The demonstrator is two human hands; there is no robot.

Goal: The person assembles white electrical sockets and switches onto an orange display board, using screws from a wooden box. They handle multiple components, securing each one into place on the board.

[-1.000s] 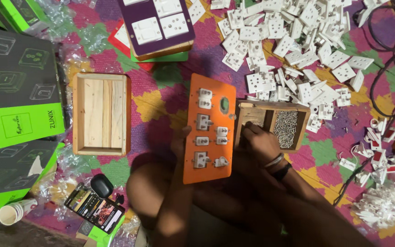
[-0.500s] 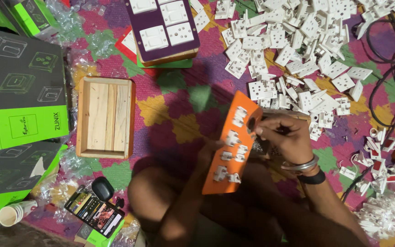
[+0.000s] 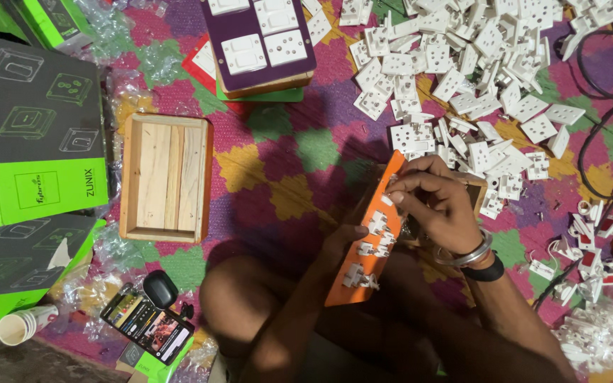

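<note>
We sit cross-legged on a patterned mat (image 3: 278,177). Our left hand (image 3: 345,237) grips the orange switch-board panel (image 3: 369,237) by its left long edge, fingers wrapped behind, thumb side toward us; the panel is tilted on edge, its back face with white module bodies turned partly to the camera. Our right hand (image 3: 434,202) is closed in a pinch at the panel's upper end, fingertips on one white socket module (image 3: 394,183) seated there. Whether the fingers also hold a small screw we cannot tell. The panel stands above an open wooden box (image 3: 478,186), mostly hidden behind it.

Handling, as we judge it: the panel looks like thin, stiff plastic sheet, light, somewhat smooth. It will likely flex if pressed mid-span, so an edge grip near the worked module suits it best. The modules look like hard plastic, small, with protruding terminals; side faces are the safe hold.

Nearby: a heap of loose white socket modules (image 3: 462,78), an empty wooden box (image 3: 167,177) to the left, a purple panel (image 3: 260,42) on a stack.
</note>
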